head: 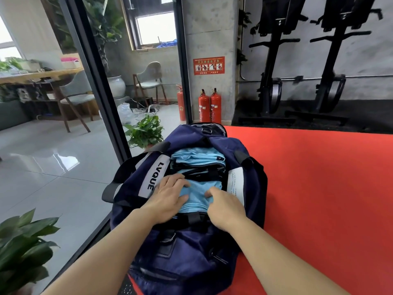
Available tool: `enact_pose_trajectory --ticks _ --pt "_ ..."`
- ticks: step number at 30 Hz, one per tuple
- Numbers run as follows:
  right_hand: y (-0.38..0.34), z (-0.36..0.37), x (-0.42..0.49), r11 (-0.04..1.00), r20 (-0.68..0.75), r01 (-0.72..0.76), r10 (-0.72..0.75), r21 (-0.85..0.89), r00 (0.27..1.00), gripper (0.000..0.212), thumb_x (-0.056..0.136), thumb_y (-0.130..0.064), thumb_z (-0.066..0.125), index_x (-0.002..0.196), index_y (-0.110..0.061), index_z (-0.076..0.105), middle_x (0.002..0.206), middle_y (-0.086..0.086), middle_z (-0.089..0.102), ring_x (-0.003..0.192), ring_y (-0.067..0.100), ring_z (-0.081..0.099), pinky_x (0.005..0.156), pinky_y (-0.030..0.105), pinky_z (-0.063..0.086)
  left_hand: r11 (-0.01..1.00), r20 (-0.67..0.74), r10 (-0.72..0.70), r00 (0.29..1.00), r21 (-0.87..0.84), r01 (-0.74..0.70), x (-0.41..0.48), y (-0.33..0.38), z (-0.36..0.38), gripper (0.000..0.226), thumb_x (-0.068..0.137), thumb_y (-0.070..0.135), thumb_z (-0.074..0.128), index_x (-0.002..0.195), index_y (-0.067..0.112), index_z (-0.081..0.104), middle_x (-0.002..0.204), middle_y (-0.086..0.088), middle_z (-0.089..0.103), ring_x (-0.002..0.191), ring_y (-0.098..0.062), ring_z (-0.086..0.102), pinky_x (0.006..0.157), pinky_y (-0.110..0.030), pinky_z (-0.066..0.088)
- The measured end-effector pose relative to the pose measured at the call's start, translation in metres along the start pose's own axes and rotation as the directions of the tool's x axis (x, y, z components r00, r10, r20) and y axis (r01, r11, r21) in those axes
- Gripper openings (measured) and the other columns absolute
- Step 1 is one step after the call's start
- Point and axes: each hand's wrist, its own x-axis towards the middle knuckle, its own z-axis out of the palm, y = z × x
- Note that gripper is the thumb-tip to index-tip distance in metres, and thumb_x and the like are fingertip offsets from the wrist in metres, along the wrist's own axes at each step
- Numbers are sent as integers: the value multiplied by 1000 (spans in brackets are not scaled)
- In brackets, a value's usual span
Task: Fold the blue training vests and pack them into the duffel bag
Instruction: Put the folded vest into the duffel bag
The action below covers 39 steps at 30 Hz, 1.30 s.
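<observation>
Duffel bag (187,248): unzipped on red mat (319,188), mouth up for loading.
Left hand (170,193): fingers straight, flattening near vest (200,189) inside bag.
Right hand (225,206): fingers curled, pinching same vest, probably tucking it.
Far vest (197,155): folded, already packed beyond.

Only the arms of the person show. The left hand (170,194) and the right hand (226,207) are bare, with no covering on fingers or palms. Both wrists are bare as well. The left forearm (119,241) and the right forearm (276,252) are bare along all their visible length, down to the lower edge of the view. The nails that show on the left hand look short.
</observation>
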Motion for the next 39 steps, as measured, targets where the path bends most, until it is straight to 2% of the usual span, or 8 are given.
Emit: enact_pose_trajectory --ticks 5,10,12,15,20,25,32,39 --pt "0 6 0 975 55 99 -90 -200 994 52 94 -10 39 143 -23 33 130 7 52 110 29 55 82 34 36 1000 88 -17 996 -24 19 -6 -4 7 91 77 76 4 153 27 19 158 8 19 145 -10 8 120 -40 14" --pt "-1 5 5 984 65 39 -29 -172 997 63 94 -14 39 152 -22 16 138 14 41 120 32 48 97 40 37 996 127 -60 990 77 51 -2 3 5 76 92 65 8 156 24 8 162 7 11 147 -10 3 121 -31 6" --pt "-4 7 3 958 -1 9 -9 -288 1000 62 93 -21 45 150 -20 20 139 16 30 121 33 41 103 39 32 996 106 -66 992 71 59 -3 5 5 99 75 78 -11 156 24 8 162 7 12 147 -9 4 120 -30 6" --pt "-1 16 2 861 -90 102 -168 -498 982 51 95 -32 41 143 -13 34 148 16 19 127 32 31 107 40 26 997 115 -66 991 35 62 -3 2 5 128 52 91 -25 156 25 8 162 7 10 147 -10 3 121 -31 5" --pt "7 13 1 839 170 198 -128 -506 977 76 96 -63 23 155 -15 14 163 13 -3 135 31 38 110 42 24 997 181 1 984 76 -15 -4 -3 3 132 52 103 2 156 22 2 162 4 5 148 -13 -1 122 -38 7" --pt "4 4 11 811 274 202 -54 -548 960 70 95 -46 29 156 -20 6 163 7 -7 138 30 35 108 42 26 987 223 24 975 151 -59 -3 -5 3 126 52 77 43 156 23 -3 162 1 1 147 -16 -4 122 -37 8" --pt "3 -4 22 769 285 176 8 -615 959 75 91 -30 38 156 -25 1 163 4 -8 138 32 35 106 42 32 983 243 -74 967 181 30 4 7 4 105 70 68 52 153 41 -7 163 -4 1 147 -24 -2 121 -41 10" --pt "1 -2 26 727 243 99 96 -680 965 77 93 -32 35 155 -29 -9 163 1 -13 128 36 45 85 44 43 986 243 -143 959 124 116 7 15 6 117 54 74 47 153 42 -5 163 -2 1 148 -23 -5 120 -41 9"
